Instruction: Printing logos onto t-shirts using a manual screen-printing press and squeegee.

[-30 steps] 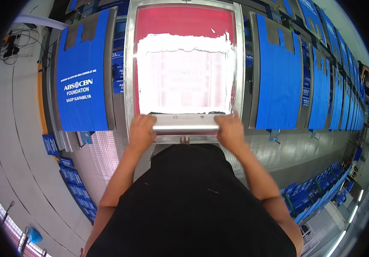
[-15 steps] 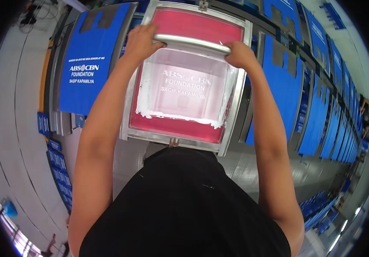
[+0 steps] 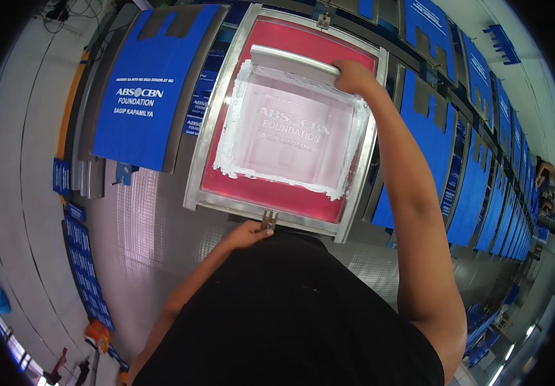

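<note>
A screen-printing frame [image 3: 316,225] with silver metal rails lies in front of me. Its mesh is deep pink [image 3: 271,198] around a pale rectangular window [image 3: 268,157], where lettering shows through. White ink [image 3: 227,170] is smeared along the window's edges. Across the window's far side leans a metal-backed squeegee [image 3: 293,60]; my right hand [image 3: 356,78] grips its right end. At the frame's near edge, my left hand [image 3: 249,235] pinches a small forked metal tab [image 3: 269,220]. A metal fitting [image 3: 323,20] sits on the far rail.
Blue printed sheets on flat boards stand to the left [image 3: 120,141] and in long rows to the right [image 3: 412,128]. The grey table surface [image 3: 155,225] extends beside the frame. Small blue printed pieces [image 3: 81,257] line its left edge, near an orange item [image 3: 97,336].
My left hand has let go of the squeegee and come down to the tab at the frame's near edge. My right hand stays on the squeegee. The view has shifted slightly.
</note>
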Action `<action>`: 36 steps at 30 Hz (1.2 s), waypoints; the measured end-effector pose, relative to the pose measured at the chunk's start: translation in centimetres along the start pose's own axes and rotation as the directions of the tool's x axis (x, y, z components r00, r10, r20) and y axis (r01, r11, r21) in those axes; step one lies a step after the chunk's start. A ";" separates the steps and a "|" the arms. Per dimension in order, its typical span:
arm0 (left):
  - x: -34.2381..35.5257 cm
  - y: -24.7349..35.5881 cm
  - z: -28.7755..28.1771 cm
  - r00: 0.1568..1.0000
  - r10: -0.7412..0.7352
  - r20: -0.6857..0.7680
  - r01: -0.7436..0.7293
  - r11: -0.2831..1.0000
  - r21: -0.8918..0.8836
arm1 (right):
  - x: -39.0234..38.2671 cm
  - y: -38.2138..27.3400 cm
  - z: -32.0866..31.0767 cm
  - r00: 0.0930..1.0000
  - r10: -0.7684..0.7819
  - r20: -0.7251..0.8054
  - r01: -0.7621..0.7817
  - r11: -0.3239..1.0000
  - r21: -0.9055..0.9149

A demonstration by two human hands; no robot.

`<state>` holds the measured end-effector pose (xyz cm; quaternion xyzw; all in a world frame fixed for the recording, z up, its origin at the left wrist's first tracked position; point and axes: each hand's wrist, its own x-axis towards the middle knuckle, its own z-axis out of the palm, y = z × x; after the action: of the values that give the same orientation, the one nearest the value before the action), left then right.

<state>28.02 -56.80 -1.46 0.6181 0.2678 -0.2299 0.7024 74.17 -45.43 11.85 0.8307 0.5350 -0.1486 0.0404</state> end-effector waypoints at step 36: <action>-1.0 5.2 -18.2 0.362 0.163 -0.918 0.198 0.949 0.247 | -21.1 -0.2 12.0 0.965 0.249 0.076 -0.125 0.189 0.974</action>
<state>29.04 -38.11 1.42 0.7397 0.5832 0.1126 0.3163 63.46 -66.59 6.61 0.7370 0.2196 -0.4025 -0.4966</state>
